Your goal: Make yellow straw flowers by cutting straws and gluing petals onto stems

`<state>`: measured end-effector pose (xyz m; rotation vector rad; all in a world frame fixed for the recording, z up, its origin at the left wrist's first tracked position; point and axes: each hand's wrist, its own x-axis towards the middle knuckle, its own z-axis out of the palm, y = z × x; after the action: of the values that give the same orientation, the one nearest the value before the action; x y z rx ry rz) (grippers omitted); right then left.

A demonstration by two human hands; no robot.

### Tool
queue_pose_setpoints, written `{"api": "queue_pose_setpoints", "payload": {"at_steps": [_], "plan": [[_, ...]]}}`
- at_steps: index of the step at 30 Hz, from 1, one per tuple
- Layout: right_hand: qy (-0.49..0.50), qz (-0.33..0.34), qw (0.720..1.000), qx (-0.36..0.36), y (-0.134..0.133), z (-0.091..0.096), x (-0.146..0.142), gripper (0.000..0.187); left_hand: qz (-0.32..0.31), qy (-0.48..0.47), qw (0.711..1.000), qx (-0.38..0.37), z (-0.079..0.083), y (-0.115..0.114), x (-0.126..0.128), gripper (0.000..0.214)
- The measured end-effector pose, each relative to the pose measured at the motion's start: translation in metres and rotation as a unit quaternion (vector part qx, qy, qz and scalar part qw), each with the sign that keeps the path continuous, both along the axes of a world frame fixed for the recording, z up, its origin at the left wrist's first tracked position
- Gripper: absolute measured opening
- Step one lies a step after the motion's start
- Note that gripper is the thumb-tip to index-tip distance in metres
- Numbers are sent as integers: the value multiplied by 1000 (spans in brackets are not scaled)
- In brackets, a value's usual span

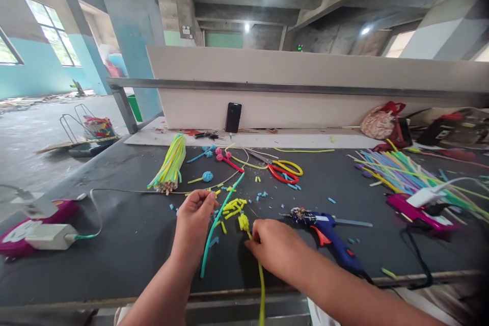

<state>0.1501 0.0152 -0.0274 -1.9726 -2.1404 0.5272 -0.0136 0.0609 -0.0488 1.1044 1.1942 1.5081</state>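
Note:
My left hand point(194, 216) hovers over the dark table point(126, 234), its fingers pinched on something small I cannot make out, beside a long teal pipe cleaner point(216, 224). To its right my right hand point(275, 247) is closed on a yellow pipe cleaner point(261, 285), whose coiled tip point(243, 222) sticks up and whose stem runs down past the table's near edge. Short yellow cut pieces point(234, 206) lie between the two hands.
A blue glue gun point(328, 234) lies right of my right hand. Red and yellow scissors point(282, 169), a yellow-green bundle of stems point(170, 163), pastel stems point(397, 173), a black phone point(233, 117), a white charger on a pink box point(42, 232), and pink cased items point(420, 209) surround them.

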Motion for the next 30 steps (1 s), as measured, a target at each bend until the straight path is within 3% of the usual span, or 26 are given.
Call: {"api": "queue_pose_setpoints", "payload": {"at_steps": [6,8,9,10,13,15,19,25,30], "plan": [[208,-30,977,-38,13,6,24,18,-118,-59,991,-33,41,8,-2,25],[324,-31,944,-50,13,9,28,22,-143,-90,985,-41,54,20,1,25],[410,-34,910,-57,13,8,27,23,-152,-105,982,-43,58,27,4,25],[512,-39,855,-67,12,6,26,23,-162,-120,979,-44,61,33,8,24],[743,-39,661,-101,11,-5,16,23,-189,-150,969,-51,63,46,23,22],[785,-36,607,-122,10,-12,10,22,-212,-158,962,-70,58,48,31,21],[803,-51,574,-151,8,-17,11,17,-274,-164,940,-117,44,41,36,14],[812,-59,558,-158,9,-5,24,15,-322,-98,927,-165,29,20,46,13],[818,-36,546,-178,8,-6,26,18,-369,-72,922,-90,28,11,52,18]]}}
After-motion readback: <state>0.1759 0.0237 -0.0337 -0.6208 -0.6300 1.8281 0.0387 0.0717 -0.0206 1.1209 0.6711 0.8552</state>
